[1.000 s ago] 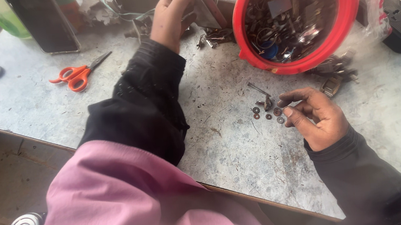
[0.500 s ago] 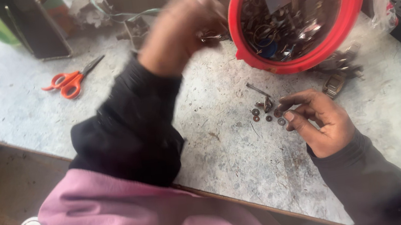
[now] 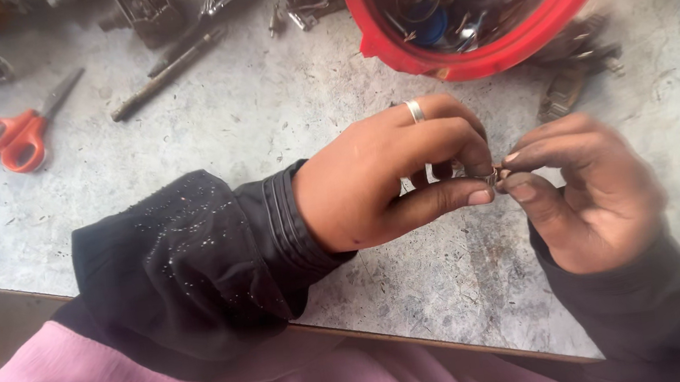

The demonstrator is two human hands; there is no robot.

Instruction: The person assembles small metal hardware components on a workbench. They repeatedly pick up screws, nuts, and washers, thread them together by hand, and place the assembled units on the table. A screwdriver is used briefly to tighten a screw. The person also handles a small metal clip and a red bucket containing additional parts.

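Head view: two hands (image 3: 394, 178) (image 3: 587, 188), one tiny metal part (image 3: 495, 174).

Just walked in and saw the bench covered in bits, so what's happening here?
A person at a worn grey table has both hands together above it. The left hand and right hand pinch a tiny metal part between their fingertips; what it is can't be made out. A red bowl of metal pieces sits just beyond, orange-handled scissors off to the left.

Packages: none was visible on the grey table (image 3: 183, 158).
Labels, signs, screens: none was visible either.
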